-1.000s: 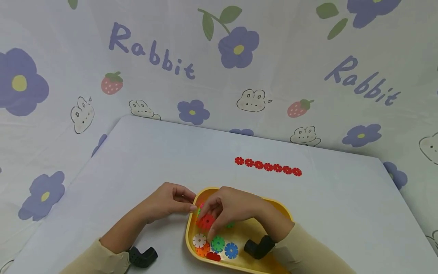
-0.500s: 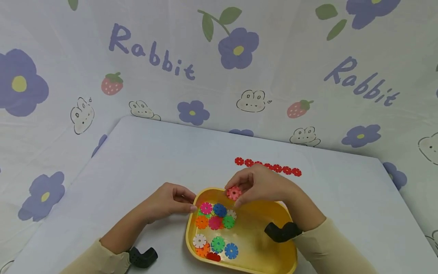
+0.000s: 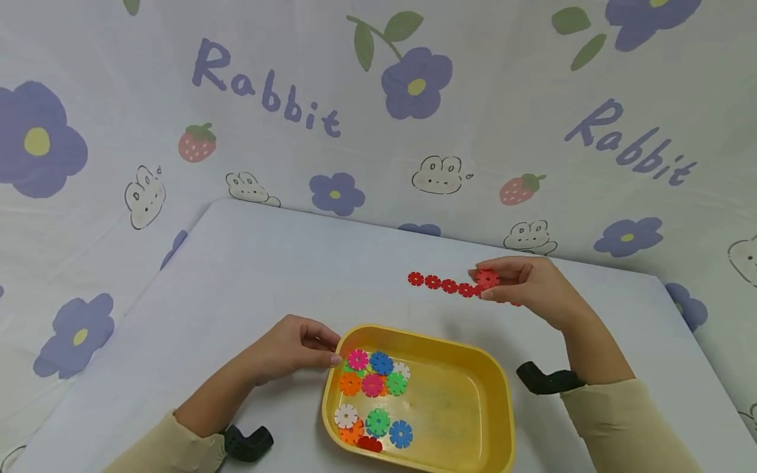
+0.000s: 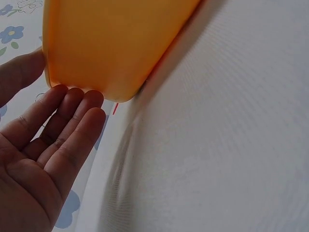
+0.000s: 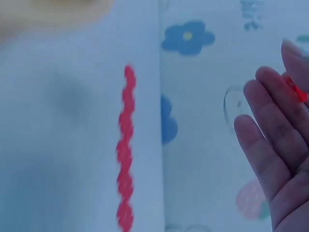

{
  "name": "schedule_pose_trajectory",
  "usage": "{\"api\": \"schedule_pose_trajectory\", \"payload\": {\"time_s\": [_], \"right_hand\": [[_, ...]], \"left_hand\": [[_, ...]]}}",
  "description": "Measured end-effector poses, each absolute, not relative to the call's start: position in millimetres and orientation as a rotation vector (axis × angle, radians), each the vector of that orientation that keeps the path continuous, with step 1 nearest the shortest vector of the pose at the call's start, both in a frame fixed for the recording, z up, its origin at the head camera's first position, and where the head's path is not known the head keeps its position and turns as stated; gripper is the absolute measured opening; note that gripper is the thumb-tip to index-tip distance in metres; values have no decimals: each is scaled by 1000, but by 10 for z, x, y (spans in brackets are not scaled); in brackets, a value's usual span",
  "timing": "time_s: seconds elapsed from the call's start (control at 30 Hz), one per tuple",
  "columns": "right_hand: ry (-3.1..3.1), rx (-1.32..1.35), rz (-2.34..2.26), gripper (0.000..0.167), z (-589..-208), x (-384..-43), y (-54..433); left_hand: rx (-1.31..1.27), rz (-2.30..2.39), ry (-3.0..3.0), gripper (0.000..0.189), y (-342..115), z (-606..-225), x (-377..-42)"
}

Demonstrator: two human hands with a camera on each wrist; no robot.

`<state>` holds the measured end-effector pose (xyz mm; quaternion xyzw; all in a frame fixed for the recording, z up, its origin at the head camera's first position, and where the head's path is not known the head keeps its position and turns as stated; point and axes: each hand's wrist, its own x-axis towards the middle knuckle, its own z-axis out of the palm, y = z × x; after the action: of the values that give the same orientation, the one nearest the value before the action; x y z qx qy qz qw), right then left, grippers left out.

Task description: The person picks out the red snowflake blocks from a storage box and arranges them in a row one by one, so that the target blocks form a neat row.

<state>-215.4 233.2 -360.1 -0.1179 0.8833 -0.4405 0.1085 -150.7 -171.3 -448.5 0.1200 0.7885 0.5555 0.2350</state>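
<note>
My right hand pinches a red snowflake disc between thumb and fingers, above the red row on the table. In the right wrist view only a sliver of that disc shows beside the fingers. Beneath the hand runs a chain of red snowflake discs, its right part covered by the fingers. With thumb at the rim and fingertips against the outer wall, my left hand holds the left end of the yellow tray. The left wrist view shows the tray's wall against those fingertips.
Several snowflake discs, among them a blue one, a green one and a white one, lie in the tray's left part. The white table ends at a printed cloth backdrop. Black wrist mounts sit at both sleeves.
My right hand has come out of the tray with a red snowflake disc and moved right and away, over the red chain. The left hand has stayed at the tray's end.
</note>
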Motion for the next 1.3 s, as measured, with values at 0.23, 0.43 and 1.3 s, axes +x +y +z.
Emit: {"api": "schedule_pose_trajectory", "payload": {"time_s": [0.23,0.43,1.3], "right_hand": [[2734,-26,-1250,62,-3921,-2327,2880],[2734,287,-1283,66,-4204,-2399,3282],[2680,491,-1005,74,-4556,-2482,3429]], "left_hand": [[330,1525,2164,38,-1711,-4470,-1505],[330,1532,2155,36,-1707,-4459,-1499],[328,1516,2156,36,-1718,-4486,-1502]]}}
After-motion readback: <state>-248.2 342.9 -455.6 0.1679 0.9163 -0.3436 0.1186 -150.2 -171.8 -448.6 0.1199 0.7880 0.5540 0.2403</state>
